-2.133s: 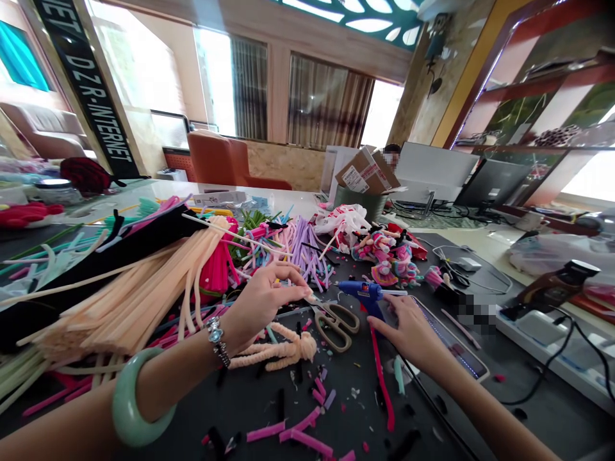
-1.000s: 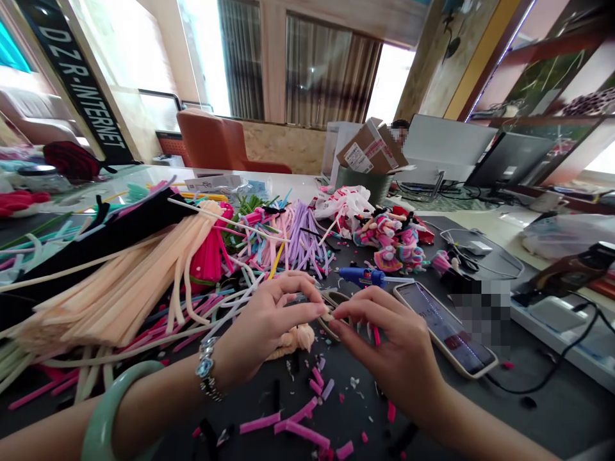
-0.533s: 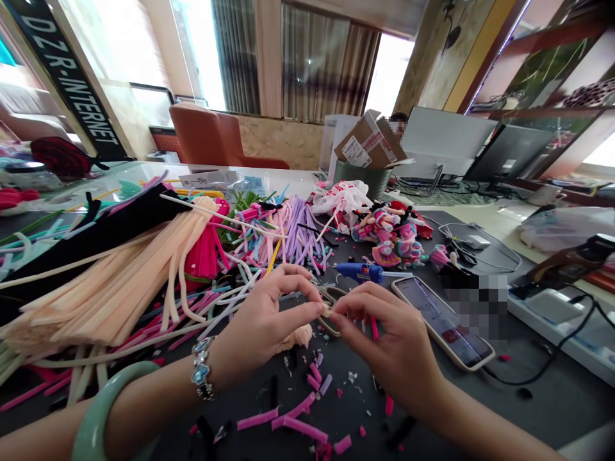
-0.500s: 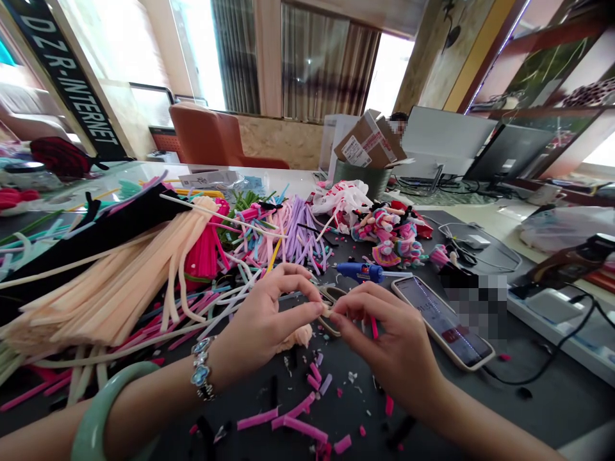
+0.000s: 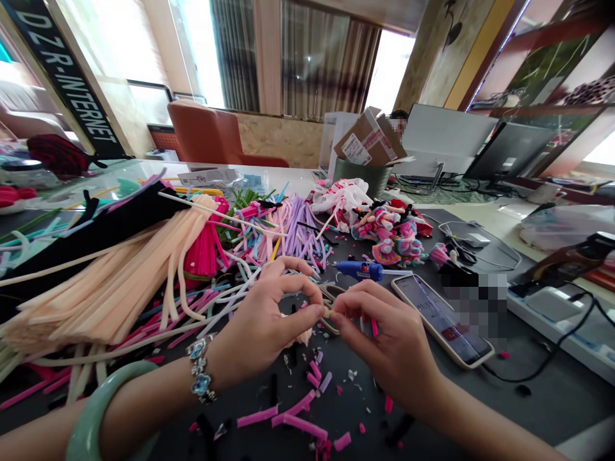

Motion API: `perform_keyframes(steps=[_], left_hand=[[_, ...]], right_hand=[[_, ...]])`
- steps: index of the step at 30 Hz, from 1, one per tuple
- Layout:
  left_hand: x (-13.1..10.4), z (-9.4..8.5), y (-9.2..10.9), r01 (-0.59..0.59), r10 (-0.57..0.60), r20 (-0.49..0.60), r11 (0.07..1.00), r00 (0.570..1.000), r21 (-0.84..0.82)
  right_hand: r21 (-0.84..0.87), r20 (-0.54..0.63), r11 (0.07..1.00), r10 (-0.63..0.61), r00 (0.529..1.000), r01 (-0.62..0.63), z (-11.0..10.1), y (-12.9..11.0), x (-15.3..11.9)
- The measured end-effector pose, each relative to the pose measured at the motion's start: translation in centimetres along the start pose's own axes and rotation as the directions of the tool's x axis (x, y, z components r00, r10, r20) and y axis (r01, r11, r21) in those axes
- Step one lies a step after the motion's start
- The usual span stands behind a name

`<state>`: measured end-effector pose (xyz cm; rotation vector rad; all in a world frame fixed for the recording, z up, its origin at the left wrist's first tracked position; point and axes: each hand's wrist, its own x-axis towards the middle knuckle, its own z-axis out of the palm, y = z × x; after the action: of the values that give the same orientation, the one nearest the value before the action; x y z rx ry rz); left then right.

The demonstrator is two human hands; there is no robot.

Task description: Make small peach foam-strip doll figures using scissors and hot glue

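Observation:
My left hand (image 5: 269, 314) and my right hand (image 5: 389, 333) meet fingertip to fingertip over the dark table (image 5: 355, 419). Thumb and forefinger of each pinch one small cream-coloured piece (image 5: 327, 312), mostly covered by the fingertips. Directly behind the fingers lie scissors (image 5: 332, 291), partly hidden. A peach fuzzy piece (image 5: 302, 336) rests on the table below my left hand. Just beyond my right hand is a blue glue gun (image 5: 360, 270), and a phone (image 5: 442, 320) lies to its right.
Bundled peach stems (image 5: 120, 288) cover the left side, with purple stems (image 5: 302, 230) further back. Finished fuzzy figures (image 5: 394, 234) sit at the back right. A power strip (image 5: 562, 326) lies at the right. Pink offcuts (image 5: 305, 427) are scattered in front. A person's head shows behind a monitor (image 5: 444, 141).
My left hand has shifted slightly, its wrist turning a little, and covers more of the peach fuzzy piece. Both hands keep their pinch; my right hand is nearly still.

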<state>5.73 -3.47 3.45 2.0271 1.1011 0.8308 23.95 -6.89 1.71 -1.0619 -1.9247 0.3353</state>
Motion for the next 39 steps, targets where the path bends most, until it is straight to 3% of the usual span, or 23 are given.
perform_keyframes(steps=[14,28,39], left_hand=[[-0.35,0.1,0.02,-0.081,0.084,-0.027,0.993,0.996,0.091],[-0.42,-0.27,0.53,-0.179,0.177,0.033,0.945,0.984,0.275],[-0.46,-0.49,0.82,-0.209,0.198,0.068,0.923,0.978,0.323]], right_hand=[[0.003,0.018,0.999,-0.046,0.999,0.046,0.02,0.19,-0.07],[-0.023,0.059,0.997,-0.068,0.996,0.069,0.09,0.37,-0.02],[-0.025,0.103,0.998,-0.062,0.993,0.064,-0.01,0.49,-0.22]])
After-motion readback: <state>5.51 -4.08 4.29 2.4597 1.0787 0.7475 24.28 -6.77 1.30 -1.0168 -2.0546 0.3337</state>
